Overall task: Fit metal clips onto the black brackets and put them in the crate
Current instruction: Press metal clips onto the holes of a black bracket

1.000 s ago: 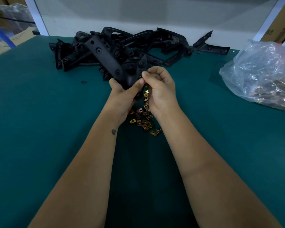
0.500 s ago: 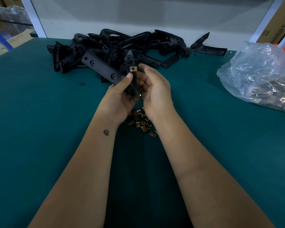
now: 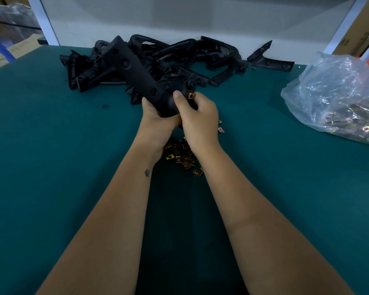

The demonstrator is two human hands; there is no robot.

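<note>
Fingers of both our hands curl round one black bracket (image 3: 136,75), held up over the green table (image 3: 51,167). Our left hand (image 3: 156,120) grips the bend of the bracket from below, while our right hand (image 3: 197,118) closes over the same bend from the right, thumb laid along the plastic. Just beyond our right knuckles a brass-coloured metal clip (image 3: 191,96) shows on the bracket's short arm; we cannot tell whether our fingertips touch it. The bracket's long arm, with round bosses along it, slants up and away to the left.

Directly under our wrists, nearer us than the held bracket, lies a loose pile of clips (image 3: 182,155) on the table, with a couple of strays to its right. Behind the held bracket, against the white wall panel (image 3: 179,18), a heap of more brackets (image 3: 179,58) sprawls across the table's far edge, and a single bracket (image 3: 268,60) lies apart at the heap's right end. Well to the right of the held bracket sits a clear plastic bag (image 3: 337,99) with more clips inside. A small dark washer-like piece (image 3: 104,106) lies on the table to the left of the held bracket.
</note>
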